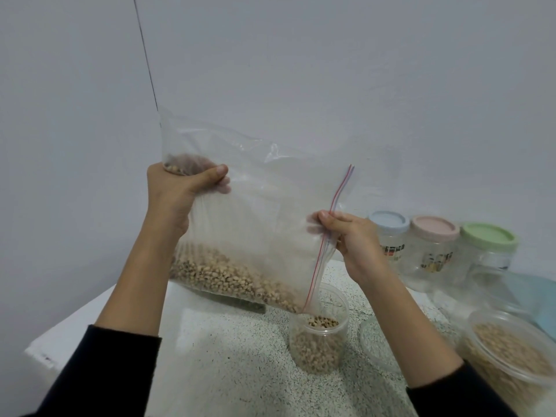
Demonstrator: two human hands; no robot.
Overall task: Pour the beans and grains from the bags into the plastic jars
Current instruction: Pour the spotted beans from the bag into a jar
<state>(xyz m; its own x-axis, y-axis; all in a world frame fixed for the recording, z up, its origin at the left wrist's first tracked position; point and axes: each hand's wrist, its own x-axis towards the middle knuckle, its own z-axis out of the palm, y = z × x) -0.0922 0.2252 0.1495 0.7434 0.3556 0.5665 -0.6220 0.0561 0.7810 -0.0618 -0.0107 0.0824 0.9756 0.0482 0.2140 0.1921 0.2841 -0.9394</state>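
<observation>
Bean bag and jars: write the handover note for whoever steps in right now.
Left hand: grips the raised bottom corner of the zip bag.
Right hand: pinches the bag's zip edge, steering its low corner into the open jar.
Beans lie along the bag's lower edge, by the jar mouth.
Done: the open jar is filled most of the way; a wide tub at right already holds grain.
Left: empty the rest of the bag. Three lidded jars, blue, pink and green, stand at the back right and look empty.
</observation>
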